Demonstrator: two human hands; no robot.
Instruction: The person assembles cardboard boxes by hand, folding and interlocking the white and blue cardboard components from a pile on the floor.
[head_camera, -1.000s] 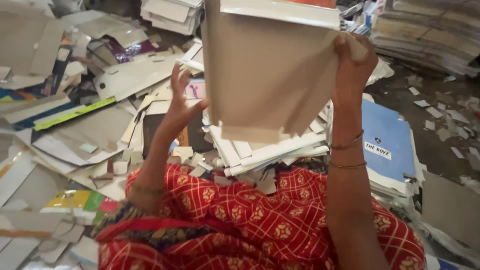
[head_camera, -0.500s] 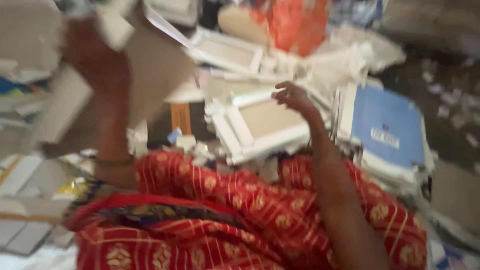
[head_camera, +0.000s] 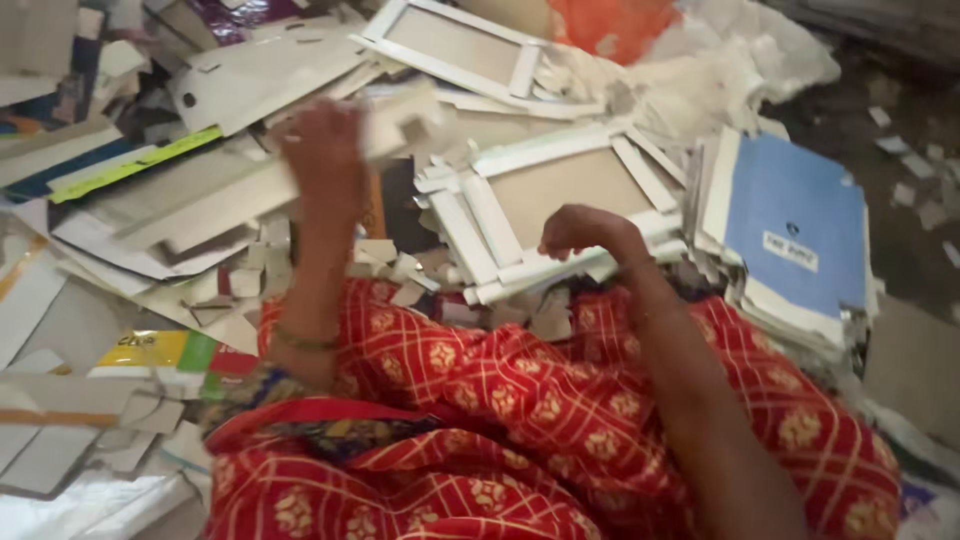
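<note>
Left hand (head_camera: 325, 150) gripping blurred cardboard scrap (head_camera: 400, 120); right hand (head_camera: 580, 232) curling onto near edge of white-framed board (head_camera: 560, 200), grasp unclear, board lying beyond knuckles.

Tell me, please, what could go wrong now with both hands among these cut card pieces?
The right hand presses curled on the white card frame, whose cut edges could nick the fingers. The left hand, blurred, grips a card piece above loose scraps; the uneven pile beside the blue booklet stack may slide.
</note>
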